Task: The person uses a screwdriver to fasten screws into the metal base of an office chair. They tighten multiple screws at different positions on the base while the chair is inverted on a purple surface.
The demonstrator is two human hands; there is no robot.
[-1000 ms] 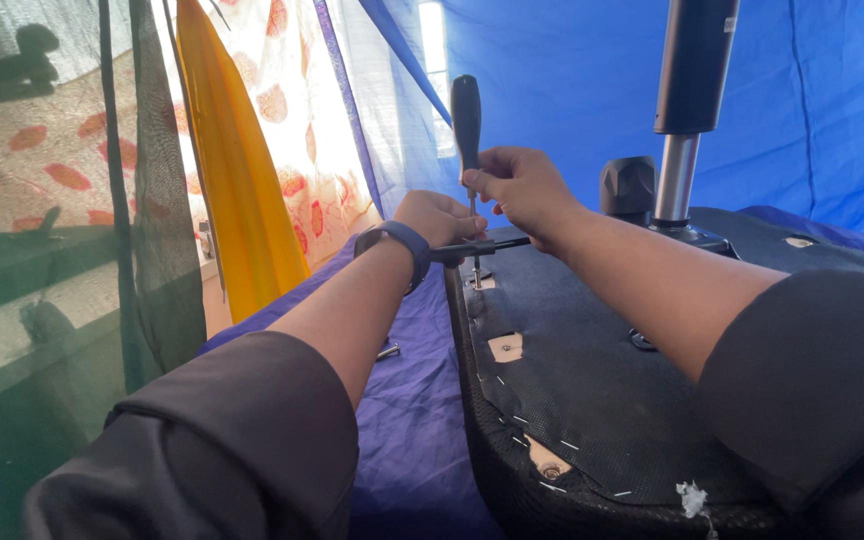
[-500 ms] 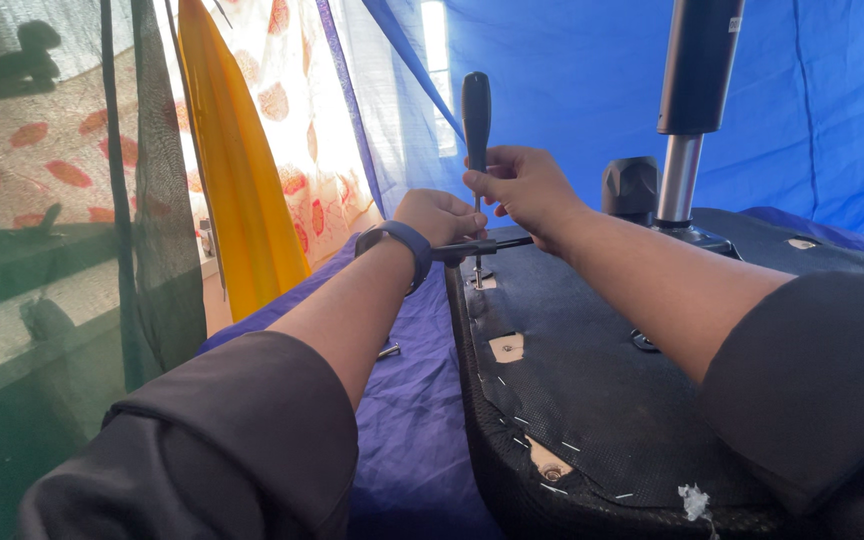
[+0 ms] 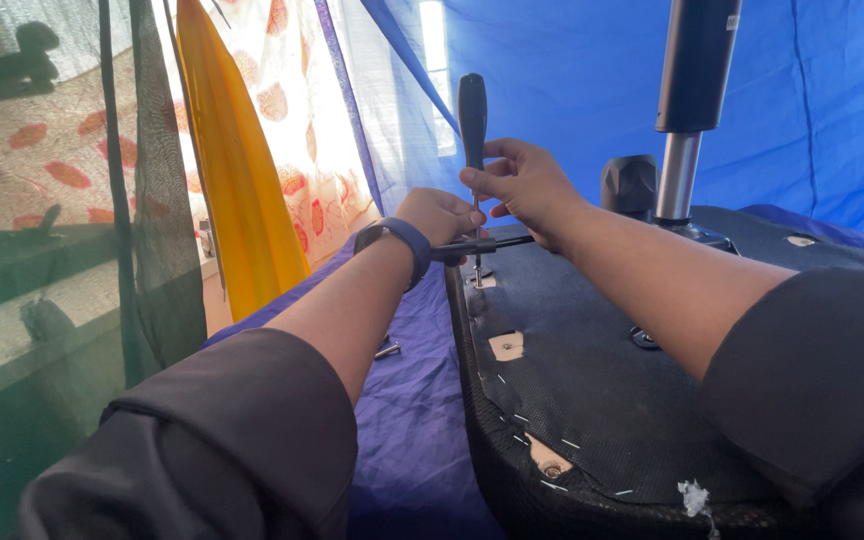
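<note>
An upturned black chair seat (image 3: 592, 390) lies in front of me, its underside facing up, with a grey gas-lift column (image 3: 687, 110) standing from its middle. My right hand (image 3: 522, 185) grips a black-handled screwdriver (image 3: 472, 115) held upright, its tip at the seat's far left corner. My left hand (image 3: 442, 215), with a dark blue wristband (image 3: 402, 245), is closed around a thin black bar (image 3: 487, 244) that lies level beside the screwdriver's shaft. Both arms wear dark sleeves.
Blue cloth (image 3: 412, 400) covers the surface under the seat, and a loose bolt (image 3: 387, 350) lies on it. A yellow cloth (image 3: 237, 190) and a patterned curtain (image 3: 292, 100) hang at left. Blue tarp (image 3: 572, 70) forms the back wall. A black knob (image 3: 630, 185) sits behind.
My right hand has shifted up the screwdriver, and the tool now stands a little higher and straighter. My left hand has stayed in place.
</note>
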